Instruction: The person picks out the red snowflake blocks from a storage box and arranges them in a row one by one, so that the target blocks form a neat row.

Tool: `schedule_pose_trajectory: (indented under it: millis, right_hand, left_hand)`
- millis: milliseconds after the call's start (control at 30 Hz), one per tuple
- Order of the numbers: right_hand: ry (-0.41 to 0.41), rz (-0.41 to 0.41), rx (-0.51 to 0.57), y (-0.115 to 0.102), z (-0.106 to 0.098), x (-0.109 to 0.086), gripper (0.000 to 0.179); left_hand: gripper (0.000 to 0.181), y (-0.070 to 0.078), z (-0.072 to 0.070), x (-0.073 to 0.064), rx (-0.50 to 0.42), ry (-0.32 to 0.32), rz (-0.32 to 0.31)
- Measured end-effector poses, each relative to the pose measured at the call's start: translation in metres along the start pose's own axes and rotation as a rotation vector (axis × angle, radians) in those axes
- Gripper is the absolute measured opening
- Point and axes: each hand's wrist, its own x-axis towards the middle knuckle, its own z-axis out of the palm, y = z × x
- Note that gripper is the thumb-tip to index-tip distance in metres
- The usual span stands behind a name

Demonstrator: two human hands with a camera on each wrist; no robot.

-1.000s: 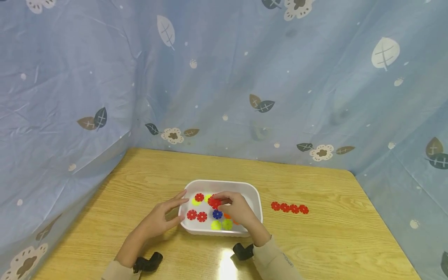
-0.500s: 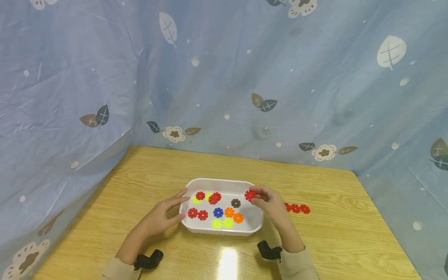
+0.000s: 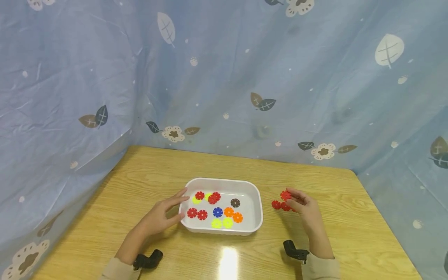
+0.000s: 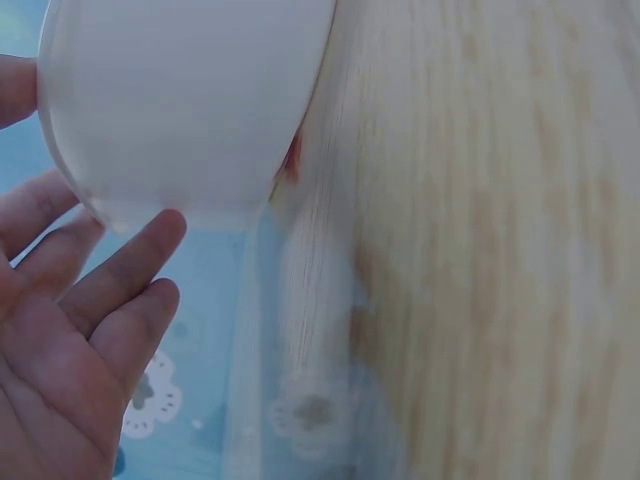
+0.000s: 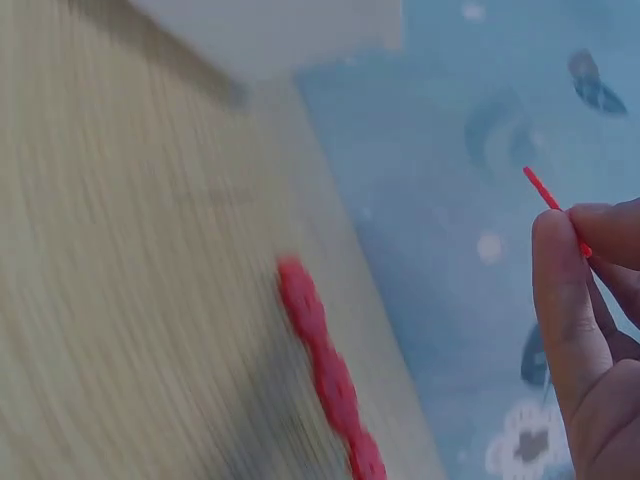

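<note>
My right hand point(image 3: 308, 214) pinches a red snowflake disc point(image 3: 285, 195) between thumb and finger, above the table. In the right wrist view this disc point(image 5: 541, 186) appears edge-on. Just below it lies a row of red snowflake discs point(image 3: 276, 205), partly hidden by the hand in the head view. My left hand point(image 3: 158, 218) rests at the left end of a white plastic tray point(image 3: 257, 202), fingers extended and touching its rim. Inside the tray are several red discs point(image 3: 192, 212), yellow discs point(image 3: 216, 223), two orange discs point(image 3: 237, 217), a blue disc point(image 3: 217, 212) and a brown disc point(image 3: 235, 202).
The wooden table point(image 3: 157, 167) meets a blue patterned cloth point(image 3: 224, 77) along its back and sides. Each wrist wears a black camera mount, the left mount point(image 3: 148, 259) and the right mount point(image 3: 295, 251).
My right hand has lifted a red disc out of the tray and carried it rightward over the tray's right rim to the row of discs. The left hand stays in place.
</note>
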Motion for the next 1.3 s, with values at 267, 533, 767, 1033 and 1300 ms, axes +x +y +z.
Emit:
schedule_pose_trajectory:
  millis: [267, 533, 767, 1033, 1300]
  right_hand:
    - [0.097, 0.064, 0.116, 0.019, -0.04, -0.002, 0.045]
    - [0.147, 0.126, 0.302, 0.039, -0.064, -0.004, 0.031]
    - [0.231, 0.245, -0.023, 0.051, -0.067, -0.002, 0.045]
    - [0.298, 0.251, -0.274, 0.064, -0.064, -0.002, 0.042]
    - [0.369, 0.174, -0.449, 0.068, -0.061, 0.0, 0.036]
  left_hand:
    - [0.047, 0.0, 0.0, 0.0, 0.017, -0.004, -0.01]
    - [0.047, 0.002, -0.001, -0.001, 0.017, 0.0, -0.015]
    - [0.047, 0.002, -0.001, 0.0, 0.024, 0.001, -0.016]
    - [0.047, 0.002, -0.001, 0.001, -0.001, -0.006, -0.012]
    - [0.047, 0.002, -0.001, 0.001, -0.002, -0.006, -0.014]
